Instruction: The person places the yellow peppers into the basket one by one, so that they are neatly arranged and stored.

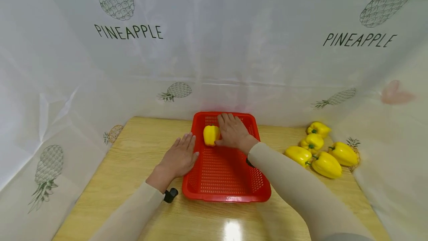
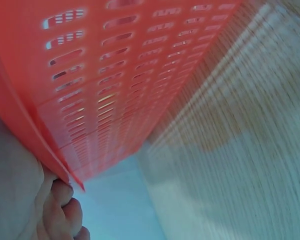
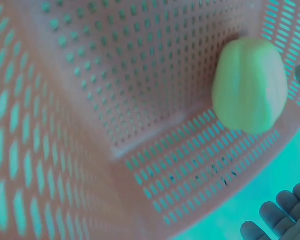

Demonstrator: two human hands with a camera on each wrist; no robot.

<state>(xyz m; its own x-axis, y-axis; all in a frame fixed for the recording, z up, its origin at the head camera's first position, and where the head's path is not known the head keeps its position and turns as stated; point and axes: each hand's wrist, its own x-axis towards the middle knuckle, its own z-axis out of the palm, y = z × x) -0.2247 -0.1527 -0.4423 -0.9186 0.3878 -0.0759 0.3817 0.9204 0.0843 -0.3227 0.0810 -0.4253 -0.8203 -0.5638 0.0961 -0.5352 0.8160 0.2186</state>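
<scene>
Where the left hand [image 1: 179,155] lies: straight-fingered; steady the red rectangular plastic basket [image 1: 230,198].
Right hand [image 1: 233,132]: likewise; handle blocky yellow pepper [image 1: 210,136] gently.

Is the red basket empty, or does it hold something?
Not empty: one yellow pepper sits in the red basket, seen inside its walls in the head view.
</scene>
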